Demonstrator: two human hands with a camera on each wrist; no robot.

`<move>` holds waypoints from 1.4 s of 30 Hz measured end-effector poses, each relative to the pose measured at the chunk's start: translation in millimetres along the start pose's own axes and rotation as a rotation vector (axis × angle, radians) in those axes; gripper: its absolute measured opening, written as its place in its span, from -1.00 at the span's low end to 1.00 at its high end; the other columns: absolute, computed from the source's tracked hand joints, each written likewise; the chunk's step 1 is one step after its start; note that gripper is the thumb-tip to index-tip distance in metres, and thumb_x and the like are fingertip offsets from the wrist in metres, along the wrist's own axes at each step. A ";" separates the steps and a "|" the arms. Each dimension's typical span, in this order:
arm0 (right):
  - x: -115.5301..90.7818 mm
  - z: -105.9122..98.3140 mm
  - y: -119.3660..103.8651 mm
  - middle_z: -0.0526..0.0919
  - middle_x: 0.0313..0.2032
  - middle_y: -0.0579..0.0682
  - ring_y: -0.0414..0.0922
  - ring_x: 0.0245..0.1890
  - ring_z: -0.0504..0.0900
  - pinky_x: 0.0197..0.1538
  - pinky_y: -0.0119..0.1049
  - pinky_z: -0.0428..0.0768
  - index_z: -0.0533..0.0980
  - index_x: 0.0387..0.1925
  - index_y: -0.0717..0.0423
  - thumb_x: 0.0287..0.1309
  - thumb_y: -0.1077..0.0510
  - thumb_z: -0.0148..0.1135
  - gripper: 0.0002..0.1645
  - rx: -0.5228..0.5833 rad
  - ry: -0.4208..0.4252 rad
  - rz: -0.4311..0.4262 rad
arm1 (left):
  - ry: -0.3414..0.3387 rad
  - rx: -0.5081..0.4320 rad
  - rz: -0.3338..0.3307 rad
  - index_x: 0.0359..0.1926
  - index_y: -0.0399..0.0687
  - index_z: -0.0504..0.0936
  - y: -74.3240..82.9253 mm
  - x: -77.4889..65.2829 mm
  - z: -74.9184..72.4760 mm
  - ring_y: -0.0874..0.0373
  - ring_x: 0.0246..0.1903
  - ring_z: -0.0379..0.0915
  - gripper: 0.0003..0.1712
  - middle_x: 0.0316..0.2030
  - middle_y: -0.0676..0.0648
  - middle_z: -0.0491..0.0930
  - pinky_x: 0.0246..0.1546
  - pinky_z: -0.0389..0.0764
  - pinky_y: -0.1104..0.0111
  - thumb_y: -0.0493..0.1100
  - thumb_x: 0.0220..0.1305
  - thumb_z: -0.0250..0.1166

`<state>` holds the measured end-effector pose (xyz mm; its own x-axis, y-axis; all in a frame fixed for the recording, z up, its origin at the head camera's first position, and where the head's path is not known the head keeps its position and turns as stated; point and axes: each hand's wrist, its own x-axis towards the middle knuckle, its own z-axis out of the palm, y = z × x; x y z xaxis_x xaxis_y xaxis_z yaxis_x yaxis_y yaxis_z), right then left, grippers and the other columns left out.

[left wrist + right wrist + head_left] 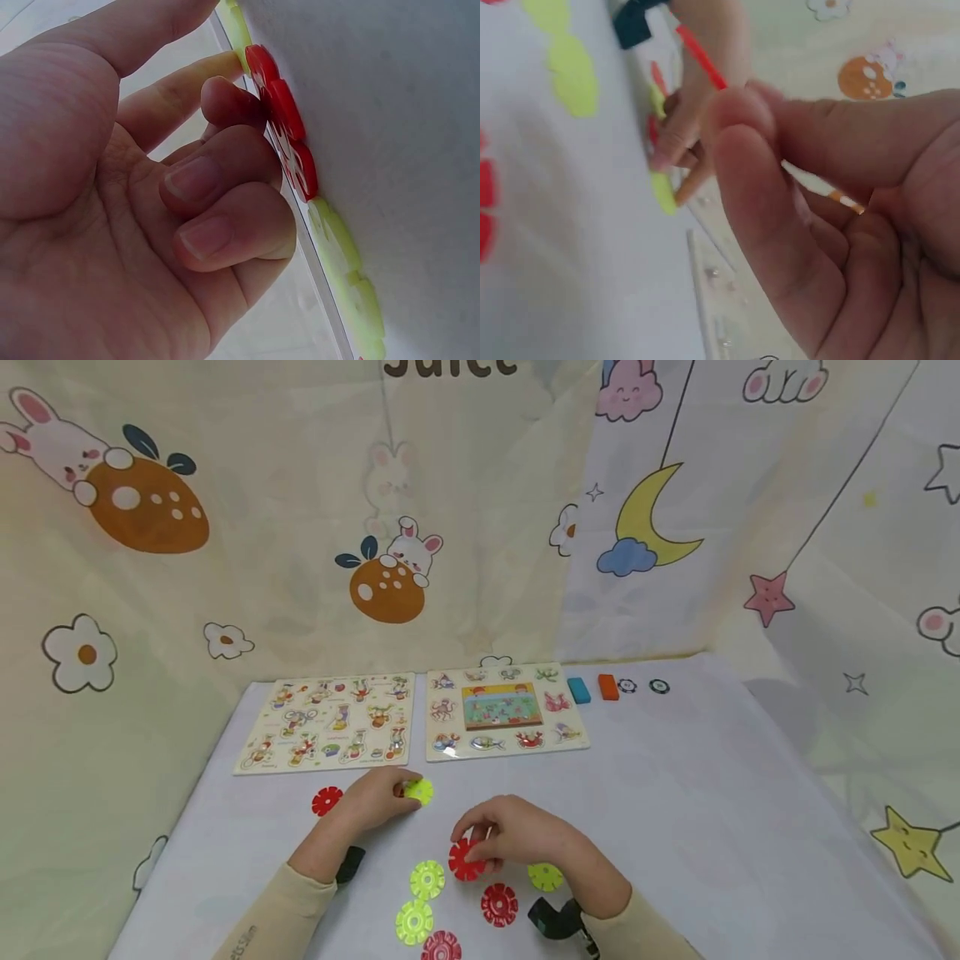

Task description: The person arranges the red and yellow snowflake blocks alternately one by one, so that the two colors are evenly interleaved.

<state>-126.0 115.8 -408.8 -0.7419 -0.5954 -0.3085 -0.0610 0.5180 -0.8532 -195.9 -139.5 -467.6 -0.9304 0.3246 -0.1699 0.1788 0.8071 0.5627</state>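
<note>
With thumb and forefinger my left hand [375, 799] pinches a yellow-green notched plastic disc [422, 791] lying on the table; the other fingers curl in, as the left wrist view shows. My right hand [517, 831] pinches a red notched disc [463, 863] by its edge; in the right wrist view that red disc [700, 55] appears edge-on, raised off the cloth. Beside the left wrist lies another red disc [326, 801]. Around the right hand are two yellow-green discs on its left, a red disc [499, 905] below and a yellow-green disc [546, 877] partly behind the wrist.
Two picture puzzle boards stand along the back, the left board [251, 764] and the right board [510, 752]. A blue block [578, 690], an orange block [608, 687] and two small round chips lie to their right. Another red disc [441, 947] is at the front edge of view.
</note>
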 end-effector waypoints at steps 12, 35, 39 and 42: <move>81.3 -3.6 29.1 0.52 -0.37 -0.07 -0.14 -0.38 0.47 -0.35 -0.33 0.49 0.57 0.02 0.04 0.07 0.17 0.35 -0.58 -0.087 0.397 0.048 | -0.010 0.006 0.009 0.09 0.08 0.61 -3.0 2.4 0.9 0.15 -0.49 0.32 -0.47 -0.56 0.02 0.40 -0.46 0.31 0.28 0.03 0.05 0.43; 88.3 10.0 39.9 0.46 -0.35 -0.06 -0.14 -0.35 0.40 -0.33 -0.33 0.44 0.60 -0.18 0.13 -0.03 0.18 0.44 -0.68 -0.300 0.532 0.078 | -0.029 0.098 0.082 0.13 0.04 0.57 33.1 19.4 8.4 0.14 -0.32 0.39 -0.36 -0.25 0.06 0.58 -0.26 0.45 0.27 0.09 -0.01 0.45; 87.4 8.9 39.6 0.48 -0.35 -0.04 -0.14 -0.35 0.41 -0.33 -0.32 0.44 0.60 -0.17 0.15 -0.03 0.19 0.43 -0.68 -0.298 0.505 0.061 | -0.053 0.105 0.120 0.09 0.05 0.61 35.1 23.9 14.2 0.18 -0.32 0.39 -0.42 -0.25 0.10 0.58 -0.31 0.44 0.31 0.09 0.01 0.44; 83.0 6.8 37.7 0.49 -0.33 -0.04 -0.14 -0.34 0.41 -0.31 -0.31 0.43 0.59 -0.13 0.14 -0.03 0.17 0.44 -0.64 -0.293 0.476 0.055 | -0.046 0.094 0.134 0.07 0.07 0.63 32.4 25.3 16.0 0.18 -0.34 0.38 -0.47 -0.30 0.14 0.57 -0.34 0.42 0.33 0.07 0.03 0.43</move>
<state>-185.3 81.8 -469.5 -0.9647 -0.2544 -0.0674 -0.1459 0.7300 -0.6676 -208.6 -97.2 -466.7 -0.8808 0.4533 -0.1365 0.3318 0.7967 0.5052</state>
